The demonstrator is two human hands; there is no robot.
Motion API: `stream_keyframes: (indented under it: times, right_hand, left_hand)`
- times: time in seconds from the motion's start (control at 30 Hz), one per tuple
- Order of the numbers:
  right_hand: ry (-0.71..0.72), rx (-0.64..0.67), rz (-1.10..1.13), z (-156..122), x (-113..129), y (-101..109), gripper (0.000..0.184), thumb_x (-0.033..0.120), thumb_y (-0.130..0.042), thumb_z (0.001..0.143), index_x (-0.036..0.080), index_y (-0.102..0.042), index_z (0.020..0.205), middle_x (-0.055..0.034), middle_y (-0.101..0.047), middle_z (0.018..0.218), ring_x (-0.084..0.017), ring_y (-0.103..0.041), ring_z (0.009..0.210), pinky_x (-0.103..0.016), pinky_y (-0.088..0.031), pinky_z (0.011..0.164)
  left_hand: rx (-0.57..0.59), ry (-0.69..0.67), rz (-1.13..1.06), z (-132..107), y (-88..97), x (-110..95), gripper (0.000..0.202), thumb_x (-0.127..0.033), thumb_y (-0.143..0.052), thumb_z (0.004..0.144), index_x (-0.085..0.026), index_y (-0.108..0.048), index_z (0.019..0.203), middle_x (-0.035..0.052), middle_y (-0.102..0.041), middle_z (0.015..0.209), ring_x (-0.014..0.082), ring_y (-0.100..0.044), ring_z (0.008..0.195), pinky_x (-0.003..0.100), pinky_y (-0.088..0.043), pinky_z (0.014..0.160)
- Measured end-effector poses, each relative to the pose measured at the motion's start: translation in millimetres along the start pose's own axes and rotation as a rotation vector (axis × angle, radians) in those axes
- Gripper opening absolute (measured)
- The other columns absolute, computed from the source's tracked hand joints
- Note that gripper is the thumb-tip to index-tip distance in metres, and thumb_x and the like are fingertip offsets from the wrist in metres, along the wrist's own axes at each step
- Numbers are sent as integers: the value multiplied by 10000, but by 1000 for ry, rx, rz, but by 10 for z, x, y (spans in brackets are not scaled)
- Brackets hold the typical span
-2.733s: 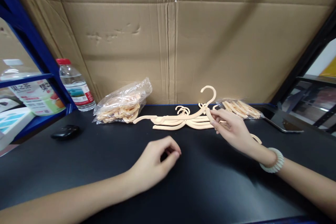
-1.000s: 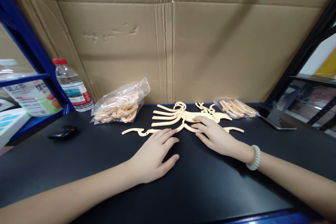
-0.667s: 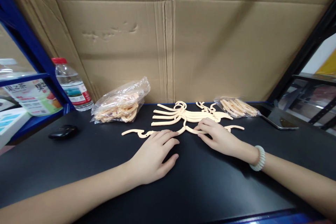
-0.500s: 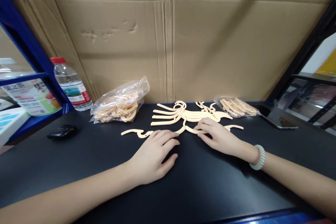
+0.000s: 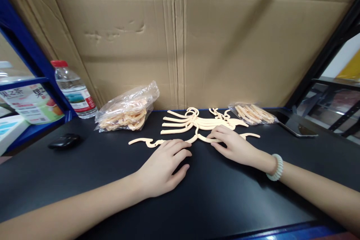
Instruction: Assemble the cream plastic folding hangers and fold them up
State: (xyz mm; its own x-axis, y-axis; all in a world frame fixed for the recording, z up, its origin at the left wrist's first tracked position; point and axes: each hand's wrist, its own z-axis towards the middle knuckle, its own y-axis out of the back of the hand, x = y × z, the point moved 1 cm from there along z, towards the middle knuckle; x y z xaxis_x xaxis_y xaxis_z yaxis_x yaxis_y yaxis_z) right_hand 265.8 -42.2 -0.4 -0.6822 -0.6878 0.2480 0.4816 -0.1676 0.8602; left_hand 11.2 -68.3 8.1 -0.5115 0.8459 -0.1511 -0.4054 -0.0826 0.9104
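Note:
A cream plastic hanger lies flat on the black table, its arms running left and right. My left hand rests flat on its left arm, fingers stretched out. My right hand, with a pale bead bracelet at the wrist, lies flat with its fingertips on the hanger's right arm. Just behind them sits a loose pile of the same hangers.
A clear bag of hangers lies at back left, a smaller bag at back right. A water bottle, a black mouse, a blue shelf frame, a phone and a cardboard wall surround the table.
My right hand set down the hanger it held raised. Both hands then came to lie flat on one hanger in front of the pile. Since half a second ago nothing has moved.

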Motion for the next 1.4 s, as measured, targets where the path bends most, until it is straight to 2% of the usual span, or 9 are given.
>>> stream_keyframes:
  times: [0.3, 0.47, 0.57, 0.67, 0.77, 0.87, 0.97, 1.2, 1.4]
  right_hand:
    - [-19, 20, 5, -7, 0, -7, 159, 132, -523, 873, 186, -617, 990, -79, -615, 947, -212, -577, 915, -373, -496, 819]
    - [1, -36, 21, 18, -34, 40, 176, 199, -539, 887, 207, -623, 1041, -86, -635, 1003, -225, -588, 973, -396, -496, 865]
    - [-9, -154, 0, 48, -226, 157, 180, 248, -491, 923, 209, -623, 1039, -93, -659, 1028, -240, -591, 997, -431, -478, 897]
    - [-91, -228, -86, 47, -549, 291, 220, 278, -449, 937, 197, -630, 1032, -102, -677, 1017, -261, -599, 971, -460, -473, 872]
    - [-126, -170, -170, 20, -833, 357, 263, 274, -419, 939, 176, -641, 1042, -110, -685, 1004, -273, -600, 963, -473, -474, 855]
    - [-63, -97, -207, -1, -957, 337, 299, 244, -388, 938, 157, -648, 1057, -126, -675, 1061, -280, -585, 1034, -493, -458, 911]
    - [-21, -49, -237, -7, -954, 281, 328, 222, -359, 940, 164, -652, 1076, -126, -659, 1107, -281, -570, 1098, -511, -433, 969]
    - [-11, 14, -288, 12, -887, 241, 373, 198, -312, 950, 146, -656, 1082, -145, -644, 1074, -293, -553, 1109, -508, -434, 962]
    - [-14, 42, -224, 27, -919, 232, 325, 262, -326, 974, 164, -635, 996, -121, -650, 1004, -271, -571, 996, -461, -460, 905]
  left_hand:
    - [10, 3, 12, -2, -17, 11, 226, -199, -498, 890, -191, -600, 1091, 104, -608, 1264, 278, -490, 1239, 468, -434, 1021]
    - [7, 3, 6, -8, -15, 10, 224, -195, -499, 887, -196, -606, 1084, 101, -611, 1255, 276, -494, 1237, 465, -437, 1023]
    - [4, 0, 3, -8, -14, 10, 222, -187, -499, 883, -195, -609, 1076, 99, -614, 1247, 274, -494, 1239, 458, -441, 1021]
    - [11, 1, 0, -7, -15, 13, 218, -183, -496, 885, -193, -610, 1071, 98, -612, 1248, 270, -489, 1242, 451, -439, 1025]
    - [21, -2, 0, -6, -21, 19, 219, -184, -488, 893, -188, -606, 1077, 98, -605, 1256, 267, -483, 1245, 451, -428, 1034]
    - [12, -7, -1, -6, -28, 24, 217, -180, -492, 890, -186, -607, 1073, 98, -608, 1249, 268, -488, 1238, 448, -436, 1024]
    - [11, -11, 1, -7, -29, 23, 211, -178, -490, 890, -184, -609, 1065, 101, -607, 1248, 269, -490, 1234, 450, -438, 1019]
    - [33, -13, -4, -9, -16, 19, 212, -174, -476, 900, -174, -609, 1065, 106, -603, 1252, 264, -497, 1221, 449, -435, 1016]
    - [28, -13, -18, -8, -30, 33, 206, -178, -480, 900, -175, -610, 1059, 102, -604, 1250, 260, -504, 1211, 439, -435, 1008]
